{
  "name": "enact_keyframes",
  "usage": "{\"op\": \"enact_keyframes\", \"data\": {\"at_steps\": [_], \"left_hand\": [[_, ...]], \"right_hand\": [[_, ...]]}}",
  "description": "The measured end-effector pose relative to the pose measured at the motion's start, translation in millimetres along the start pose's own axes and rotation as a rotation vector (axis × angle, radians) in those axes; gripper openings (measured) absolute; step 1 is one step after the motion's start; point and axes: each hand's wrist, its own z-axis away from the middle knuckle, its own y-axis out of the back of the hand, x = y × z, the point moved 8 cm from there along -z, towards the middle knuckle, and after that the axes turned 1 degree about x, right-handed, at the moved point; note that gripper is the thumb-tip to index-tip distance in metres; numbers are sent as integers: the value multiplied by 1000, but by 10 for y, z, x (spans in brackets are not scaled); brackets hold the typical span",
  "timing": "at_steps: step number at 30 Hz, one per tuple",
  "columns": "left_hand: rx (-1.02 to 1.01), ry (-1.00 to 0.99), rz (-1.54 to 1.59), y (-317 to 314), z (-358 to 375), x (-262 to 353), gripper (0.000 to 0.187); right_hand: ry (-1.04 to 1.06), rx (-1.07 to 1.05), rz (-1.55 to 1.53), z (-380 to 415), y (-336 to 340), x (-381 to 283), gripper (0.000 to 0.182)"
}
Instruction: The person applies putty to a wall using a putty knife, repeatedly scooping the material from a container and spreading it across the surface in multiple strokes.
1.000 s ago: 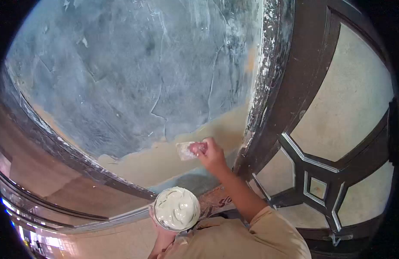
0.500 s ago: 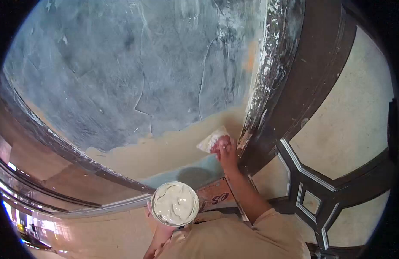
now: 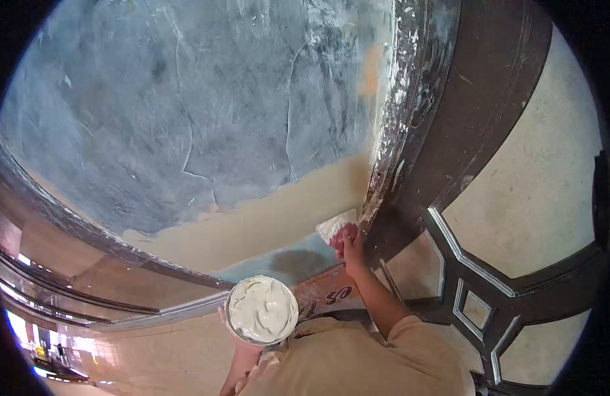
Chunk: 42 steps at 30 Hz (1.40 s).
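Observation:
My left hand point(image 3: 241, 348) supports a round tub point(image 3: 257, 342) from beneath and the side, its fingers mostly hidden. Creamy off-white putty point(image 3: 260, 309) with swirled marks fills the tub. In my right hand point(image 3: 351, 245) is a wide putty knife point(image 3: 337, 226) with a reddish grip, its blade coated in pale putty. The blade lies against the lower right of the wall panel, close to the dark frame. A smooth beige coat point(image 3: 252, 231) covers a band of the blue-grey wall point(image 3: 133, 112). Below that band shows a pale blue strip point(image 3: 301, 261).
Flaking dark trim point(image 3: 394, 125) borders the panel on the right, with dark moulding and pale inset panels point(image 3: 523, 158) beyond. A curved ledge point(image 3: 113, 244) runs along the left. Under my right forearm lies a reddish lettered board point(image 3: 328, 292).
My right hand and the putty knife have moved slightly down, toward the bottom right corner of the panel. The whole view has shifted a little, and the tub appears slightly further left.

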Motion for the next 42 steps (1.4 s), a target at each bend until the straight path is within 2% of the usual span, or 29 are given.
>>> {"op": "enact_keyframes", "data": {"at_steps": [1,3,4,6,9,10,11,12,14,17,18,19,21,23,25,26,27,29,30,32,34,35,37,38,39,42], "left_hand": [[4,3,0,-30,0,-1,75],[238,58,138,34,-32,-32,79],[129,74,48,-130,-99,-28,75],[121,44,24,-170,-128,-20,76],[158,48,12,-83,-109,-37,77],[158,42,7,-65,-111,-33,78],[159,42,7,-48,-120,-27,78],[163,46,6,-29,-115,-24,78],[173,45,5,17,-99,-2,79],[183,32,-4,87,-92,82,80],[188,33,-8,113,-74,108,80],[190,35,-9,137,-59,125,80],[196,45,-8,181,10,143,81],[197,57,-6,214,94,165,82],[183,65,-9,234,131,229,83],[177,67,-13,238,162,283,83],[163,104,32,226,191,320,84],[186,112,50,293,242,434,85],[150,87,53,282,302,518,85],[99,58,64,220,325,664,85],[82,46,30,274,362,778,85],[76,37,13,308,380,840,85],[74,15,-21,384,444,953,85],[76,3,-37,424,488,1008,85],[77,-10,-52,461,526,1051,85],[86,-41,-101,582,672,1168,85]], "right_hand": [[-4,2,1,-27,-57,-174,24],[171,55,78,-110,-141,-654,30],[168,54,79,-127,-172,-821,30],[201,-72,-4,-133,-261,-1063,38],[91,6,53,-245,-79,-670,41],[-19,24,74,-285,33,-352,39],[-20,24,74,-580,451,367,39],[-118,-108,98,-830,425,1128,42],[-322,-39,86,-129,408,1023,37],[-278,-70,220,307,196,994,37],[-308,-182,84,509,-65,761,38],[-311,-184,84,600,-236,593,38],[-91,-369,96,737,-725,171,34],[97,-435,14,831,-1208,-226,32],[343,-467,83,995,-1572,-733,28],[469,-426,126,1072,-1676,-923,28],[476,-420,120,1081,-1710,-874,28],[596,-142,358,901,-1642,-666,35],[532,-31,341,772,-1468,-267,44],[397,64,297,705,-1144,326,48],[313,-6,356,705,-880,858,46],[317,-9,359,817,-941,770,46],[35,-62,230,1048,-1028,848,36],[70,-127,89,1067,-1213,847,33],[69,-135,98,1102,-1336,820,33],[204,-288,-21,1522,-2068,-26,34]]}}
